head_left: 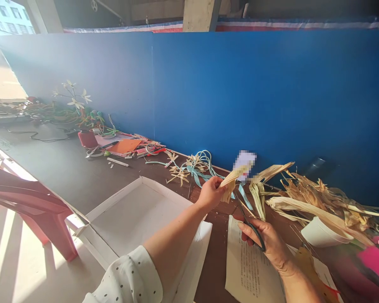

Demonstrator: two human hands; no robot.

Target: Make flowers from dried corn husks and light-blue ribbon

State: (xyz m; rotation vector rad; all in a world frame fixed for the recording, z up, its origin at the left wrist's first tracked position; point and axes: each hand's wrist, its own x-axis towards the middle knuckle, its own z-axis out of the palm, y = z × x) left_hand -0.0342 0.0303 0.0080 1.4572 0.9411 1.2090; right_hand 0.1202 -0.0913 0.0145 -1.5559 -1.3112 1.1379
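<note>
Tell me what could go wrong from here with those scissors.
The scissors reach close to the left hand as it holds a strip of husk, so a slip might nick it. The light blue ribbon lies near them in view and could get snipped by accident. Scraps might also drop onto the printed sheet below.

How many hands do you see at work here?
2: the left hand grips a pale husk; the right hand holds scissors above a printed page.
</note>
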